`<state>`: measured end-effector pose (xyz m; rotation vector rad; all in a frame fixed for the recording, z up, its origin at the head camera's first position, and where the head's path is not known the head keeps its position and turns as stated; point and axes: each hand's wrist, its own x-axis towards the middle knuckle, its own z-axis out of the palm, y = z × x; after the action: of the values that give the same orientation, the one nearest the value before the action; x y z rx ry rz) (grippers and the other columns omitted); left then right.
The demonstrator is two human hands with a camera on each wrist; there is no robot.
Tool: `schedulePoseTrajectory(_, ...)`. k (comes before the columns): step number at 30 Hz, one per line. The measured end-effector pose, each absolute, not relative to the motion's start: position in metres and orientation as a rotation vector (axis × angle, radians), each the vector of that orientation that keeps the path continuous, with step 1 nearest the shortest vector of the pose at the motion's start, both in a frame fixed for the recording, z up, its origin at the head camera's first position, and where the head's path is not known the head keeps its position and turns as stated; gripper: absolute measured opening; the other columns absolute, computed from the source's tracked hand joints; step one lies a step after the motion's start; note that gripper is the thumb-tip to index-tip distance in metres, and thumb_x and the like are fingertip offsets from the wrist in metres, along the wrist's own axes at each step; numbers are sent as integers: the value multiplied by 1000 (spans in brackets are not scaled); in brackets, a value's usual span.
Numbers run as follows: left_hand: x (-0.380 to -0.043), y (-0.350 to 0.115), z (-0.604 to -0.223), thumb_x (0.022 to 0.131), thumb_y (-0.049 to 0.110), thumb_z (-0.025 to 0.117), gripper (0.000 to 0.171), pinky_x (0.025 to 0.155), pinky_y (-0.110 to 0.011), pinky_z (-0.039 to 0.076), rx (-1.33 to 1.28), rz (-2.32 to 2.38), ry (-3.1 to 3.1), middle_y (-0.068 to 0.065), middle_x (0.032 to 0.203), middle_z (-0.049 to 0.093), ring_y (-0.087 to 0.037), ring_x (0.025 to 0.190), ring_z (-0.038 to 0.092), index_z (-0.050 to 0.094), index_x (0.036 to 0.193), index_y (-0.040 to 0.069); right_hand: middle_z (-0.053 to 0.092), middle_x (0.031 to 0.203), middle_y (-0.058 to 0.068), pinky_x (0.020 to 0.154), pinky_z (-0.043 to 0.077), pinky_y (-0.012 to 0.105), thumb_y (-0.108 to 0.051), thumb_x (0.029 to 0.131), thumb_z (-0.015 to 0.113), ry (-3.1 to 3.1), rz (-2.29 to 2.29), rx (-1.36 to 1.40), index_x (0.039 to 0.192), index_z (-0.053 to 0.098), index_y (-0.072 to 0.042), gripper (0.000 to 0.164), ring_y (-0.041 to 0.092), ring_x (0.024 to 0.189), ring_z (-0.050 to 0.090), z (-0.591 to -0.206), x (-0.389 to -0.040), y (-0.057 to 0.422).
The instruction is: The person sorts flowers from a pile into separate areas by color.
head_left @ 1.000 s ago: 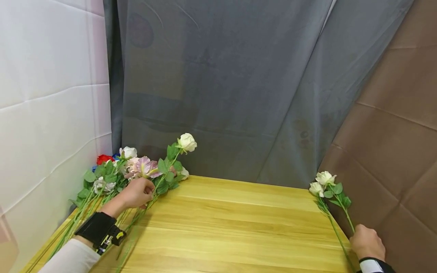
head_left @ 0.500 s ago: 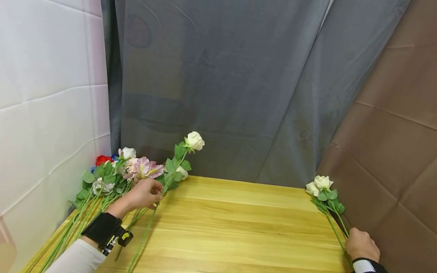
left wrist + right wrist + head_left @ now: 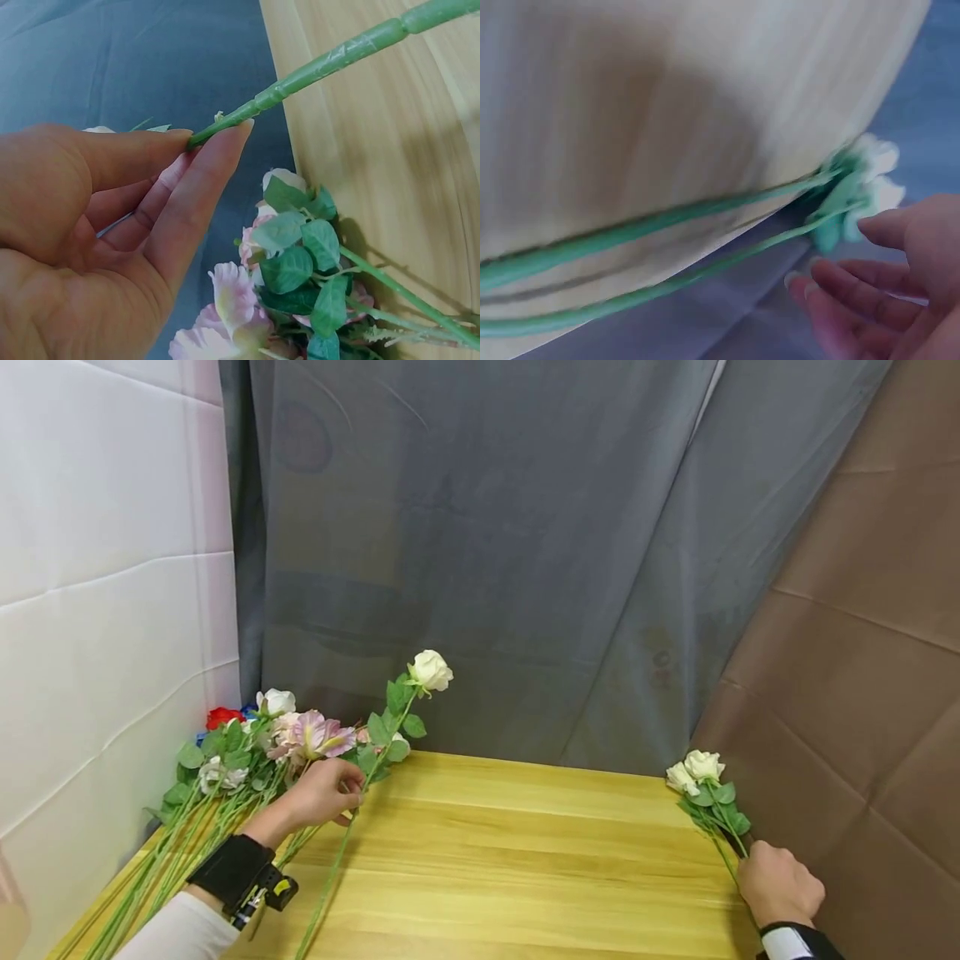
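Note:
My left hand (image 3: 326,789) pinches the green stem (image 3: 330,64) of a white rose (image 3: 431,670) between thumb and fingertips, below its leaves. That rose leans up and to the right, its bloom in front of the grey curtain, while its stem runs down over the table. On the right, my right hand (image 3: 780,883) is beside two white roses (image 3: 703,766) lying together at the table's right edge. In the right wrist view its fingers (image 3: 877,296) are relaxed and apart, with the two stems (image 3: 667,221) passing beside them, not between them.
A pile of mixed flowers lies at the left, with a red bloom (image 3: 223,718), a pink-purple flower (image 3: 318,735) and several long stems (image 3: 161,868). Grey curtain (image 3: 480,568) backs the wooden table (image 3: 525,860). White cloth (image 3: 112,610) hangs left, brown cloth (image 3: 862,693) right.
My left hand has drawn the white rose rightward, away from the pile. My right hand has shifted left, and the rose near it now lies closer beside the other one.

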<state>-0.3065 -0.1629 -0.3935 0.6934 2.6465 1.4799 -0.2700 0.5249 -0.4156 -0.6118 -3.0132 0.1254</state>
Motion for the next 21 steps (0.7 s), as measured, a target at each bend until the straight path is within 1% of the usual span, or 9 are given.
schedulePoseTrajectory(2,-307,-161,-393,94,-4,66,3,60,-33,62,696,1484,2650,-10,88,59,-21,73,65,65,96,-5,66,89,30,55,49,57,-23,98,62,-3006,142,-561,95,69,3,27,42,72,64,-411,-274,510)
schedulePoseTrajectory(3,-307,-160,-393,94,-5,66,2,60,-33,62,698,1485,2652,-11,88,59,-21,73,65,66,96,-4,66,92,30,56,50,56,-26,98,64,-3018,161,-521,99,69,4,31,41,74,65,-409,-276,502)
schedulePoseTrajectory(6,-307,-157,-391,94,-4,66,3,62,-35,63,708,1486,2643,-12,90,60,-21,74,65,66,97,-4,68,100,31,62,54,55,-30,97,68,-3025,285,-332,110,68,8,40,43,83,67,-406,-282,478)
schedulePoseTrajectory(9,-306,-154,-390,94,-5,66,11,62,-36,63,685,1512,2629,-13,93,60,-21,75,66,66,105,-7,69,106,30,69,57,51,-35,97,69,-3015,514,-144,122,62,11,53,42,89,68,-406,-287,450)
schedulePoseTrajectory(11,-306,-151,-389,94,-6,66,14,62,-37,63,671,1532,2620,-14,94,60,-23,76,66,66,108,-8,68,109,28,72,59,49,-35,97,70,-2983,741,-62,128,58,12,57,39,94,68,-406,-289,430)
schedulePoseTrajectory(13,-306,-148,-389,94,-6,66,15,62,-36,62,677,1548,2616,-14,93,60,-24,76,66,66,109,-9,65,116,28,76,60,48,-35,97,70,-2941,998,-29,134,54,12,61,38,100,67,-405,-289,410)
schedulePoseTrajectory(16,-308,-143,-388,94,-7,65,11,62,-35,62,707,1561,2613,-14,91,60,-25,76,67,65,105,-8,59,125,27,85,60,50,-30,98,70,-2851,1383,-3,141,47,11,64,40,112,64,-402,-288,383)
schedulePoseTrajectory(21,-311,-135,-388,94,-7,65,12,62,-33,62,723,1597,2608,-13,90,60,-23,77,67,66,106,-8,55,132,28,91,58,53,-24,99,69,-2774,1727,95,147,40,10,66,44,120,61,-395,-288,345)
